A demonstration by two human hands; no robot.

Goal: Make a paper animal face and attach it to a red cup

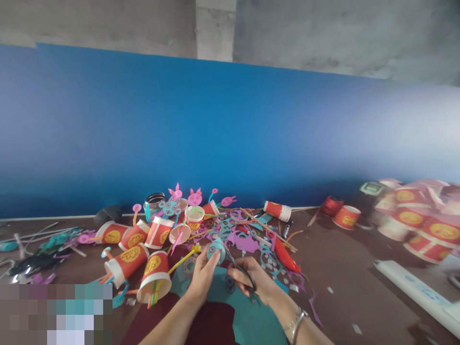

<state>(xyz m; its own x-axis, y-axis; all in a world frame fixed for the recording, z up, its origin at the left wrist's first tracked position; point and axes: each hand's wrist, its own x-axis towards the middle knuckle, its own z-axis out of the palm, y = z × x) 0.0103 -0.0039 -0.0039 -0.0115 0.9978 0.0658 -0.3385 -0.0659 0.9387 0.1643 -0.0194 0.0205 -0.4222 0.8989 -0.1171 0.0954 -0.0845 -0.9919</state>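
Observation:
My left hand (204,272) pinches a light-blue paper cutout (215,248) with a face drawn on it, thumb on its front. My right hand (257,278) is closed on black-handled scissors (247,275), whose blades point up and left to the cutout's right edge. Whether the blades are parted is too small to tell. Under both hands lies a teal paper sheet (251,316). Just beyond them spread scraps of pink and blue paper, among them a purple offcut (245,240).
Red paper cups (128,262) with straws and paper faces crowd the left side. A red marker-like object (286,256) lies right of the scraps. Stacked cups (409,216) and a long white box (413,287) are at the right. A blue partition (230,134) rises behind the table.

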